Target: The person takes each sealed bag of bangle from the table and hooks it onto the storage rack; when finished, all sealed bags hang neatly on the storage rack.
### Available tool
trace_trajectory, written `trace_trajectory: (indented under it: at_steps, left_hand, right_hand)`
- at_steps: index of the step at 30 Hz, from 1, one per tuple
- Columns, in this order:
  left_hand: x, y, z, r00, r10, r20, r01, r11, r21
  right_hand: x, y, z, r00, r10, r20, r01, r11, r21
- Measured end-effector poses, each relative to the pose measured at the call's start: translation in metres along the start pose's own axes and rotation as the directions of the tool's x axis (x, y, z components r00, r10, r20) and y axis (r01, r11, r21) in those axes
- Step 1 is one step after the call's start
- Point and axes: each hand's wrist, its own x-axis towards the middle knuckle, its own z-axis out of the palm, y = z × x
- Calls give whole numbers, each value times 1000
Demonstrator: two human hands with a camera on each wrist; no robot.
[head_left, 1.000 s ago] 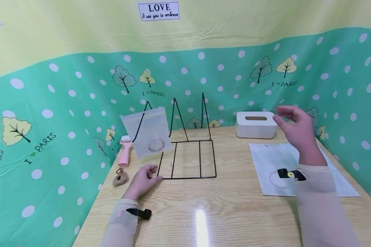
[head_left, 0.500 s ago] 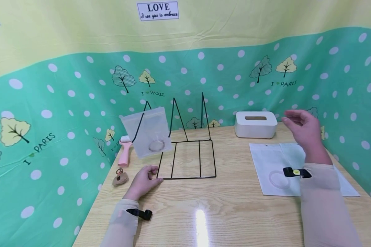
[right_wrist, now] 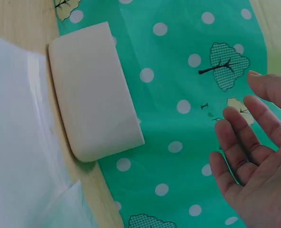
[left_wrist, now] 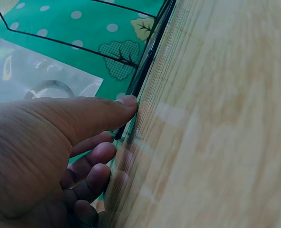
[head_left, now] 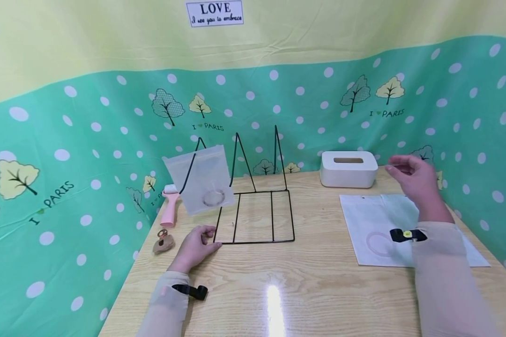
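At the left, my left hand (head_left: 196, 248) pinches the near left corner of a black wire rack (head_left: 272, 217). In the left wrist view the thumb (left_wrist: 126, 102) presses on the wire, with the fingers curled below it. A translucent zip bag (head_left: 200, 173) with a ring-shaped item inside leans among the rack's left uprights. My right hand (head_left: 419, 182) is raised at the right with relaxed fingers and nothing in it. Under it, flat on the table, lie pale bags (head_left: 358, 220), one with a ring shape showing. A white tissue box (head_left: 349, 178) stands just left of that hand.
A pink lint roller (head_left: 169, 213) lies left of the rack, and a small brown pouch with a ring (head_left: 163, 243) sits close to my left hand. Green dotted fabric (head_left: 312, 135) rises behind and along both sides of the wooden table (head_left: 320, 290).
My right hand has shifted to the right and slightly down, away from the tissue box. My left hand, the rack and the bag in it have stayed put.
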Motion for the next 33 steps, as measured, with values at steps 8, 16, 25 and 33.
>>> trace_trajectory:
  at_steps: [8, 16, 25, 33]
  left_hand:
    - [-2, 0, 0, 1000, -7, -2, 7, 1000, 10]
    - [-3, 4, -1, 1000, -26, 12, 26, 1000, -3]
    - [-5, 4, -3, 1000, -13, 13, 13, 1000, -3]
    - [-3, 4, -2, 1000, -4, 11, 4, 1000, -15]
  right_hand:
    - [14, 13, -7, 989, 1, 146, 17, 992, -121]
    - [28, 24, -9, 957, 74, 282, -28, 986, -163]
    - [42, 46, 1, 911, 39, 411, 45, 980, -193]
    - [49, 62, 10, 868, -4, 496, 115, 974, -194]
